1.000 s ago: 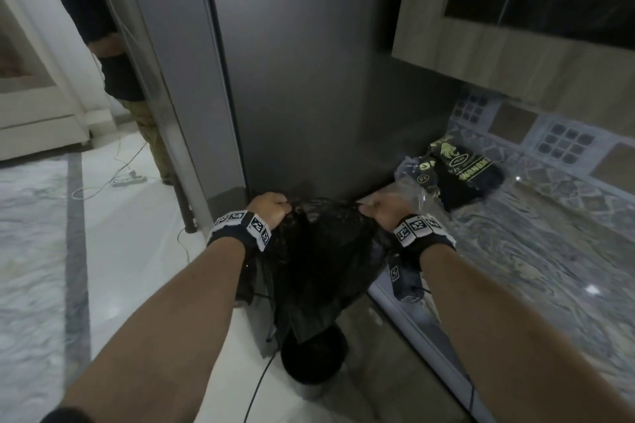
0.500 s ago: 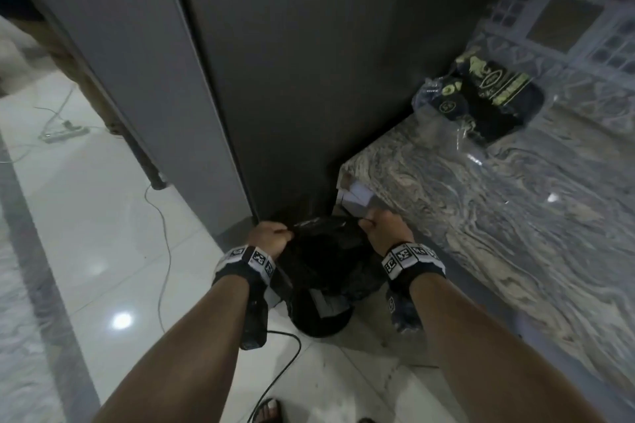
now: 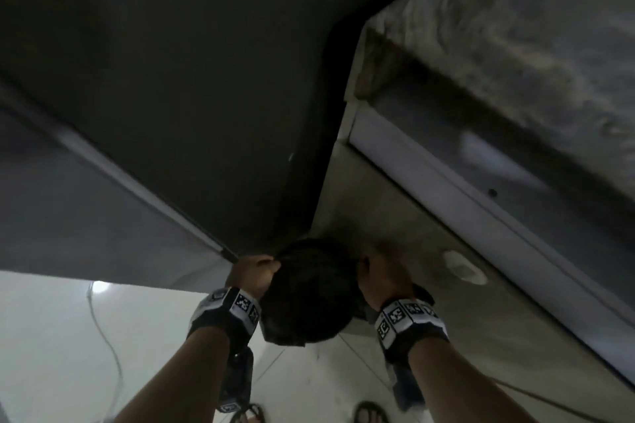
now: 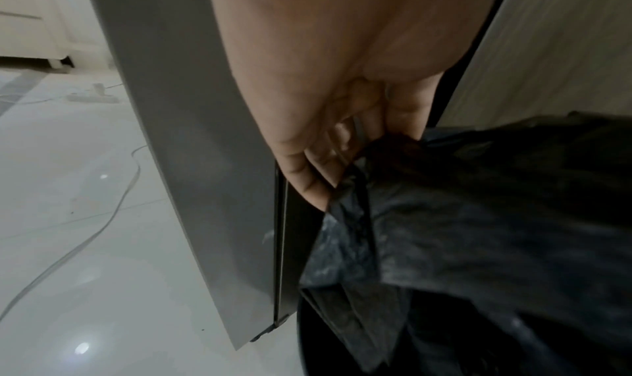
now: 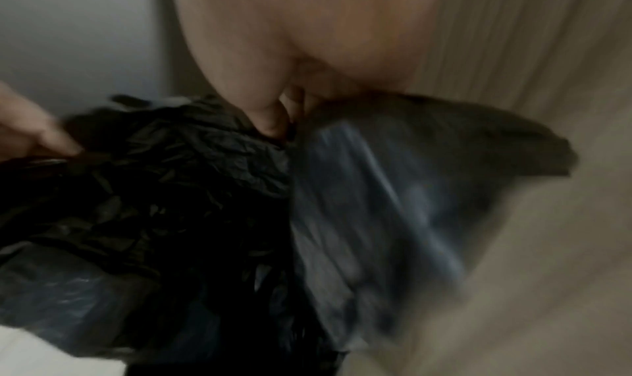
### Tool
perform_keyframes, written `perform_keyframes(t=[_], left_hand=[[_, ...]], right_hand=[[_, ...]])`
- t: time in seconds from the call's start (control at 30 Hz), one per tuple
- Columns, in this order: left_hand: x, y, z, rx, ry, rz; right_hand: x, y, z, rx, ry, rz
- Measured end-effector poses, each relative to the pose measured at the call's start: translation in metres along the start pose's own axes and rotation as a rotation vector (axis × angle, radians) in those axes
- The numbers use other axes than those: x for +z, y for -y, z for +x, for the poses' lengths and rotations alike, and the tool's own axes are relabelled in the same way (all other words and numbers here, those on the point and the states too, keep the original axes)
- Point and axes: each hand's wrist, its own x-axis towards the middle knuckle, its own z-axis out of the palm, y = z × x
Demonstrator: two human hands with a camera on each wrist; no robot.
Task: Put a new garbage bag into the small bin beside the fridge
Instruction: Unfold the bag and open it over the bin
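- The bag [image 3: 309,288] is now lowered from counter height onto the bin [image 4: 342,327], which it hides.
- Its mouth is pinched by the left hand [image 3: 256,273] and right hand [image 3: 383,275]; seating looks close.

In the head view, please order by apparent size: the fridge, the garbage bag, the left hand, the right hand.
1. fridge
2. garbage bag
3. left hand and right hand: they look alike, so unranked.

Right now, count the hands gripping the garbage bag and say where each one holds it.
2. The left hand pinches the garbage bag at its rim on the fridge side; the right hand grips the opposite rim, on the cabinet side.
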Motion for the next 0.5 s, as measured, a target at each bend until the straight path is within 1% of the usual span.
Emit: perform_keyframes(t=[0.07,0.13,0.2,0.27,0.33,0.4,0.43,0.47,0.5], left_hand=[[0.018,0.026,0.027,0.010,0.011,0.143],[0.034,0.048,0.053,0.037,-0.027,0.261],[0.050,0.065,0.076,0.047,-0.068,0.322],[0.062,0.078,0.093,0.039,-0.077,0.368],[0.071,0.089,0.103,0.028,-0.100,0.377],[0.072,0.100,0.101,-0.006,-0.138,0.352],[0.068,0.103,0.098,-0.020,-0.141,0.371],[0.062,0.106,0.085,-0.064,-0.086,0.420],[0.058,0.110,0.083,-0.066,-0.043,0.460]], right_hand=[[0.042,-0.018,0.024,0.043,0.018,-0.003],[0.081,-0.034,0.048,0.046,0.022,-0.013],[0.115,-0.047,0.070,0.049,0.024,-0.010],[0.140,-0.055,0.089,0.067,0.014,0.043],[0.154,-0.061,0.101,0.079,-0.024,0.148],[0.158,-0.068,0.099,0.102,-0.079,0.195],[0.157,-0.070,0.097,0.103,-0.072,0.185],[0.153,-0.071,0.082,0.121,0.000,0.155],[0.153,-0.073,0.075,0.106,0.061,0.115]])
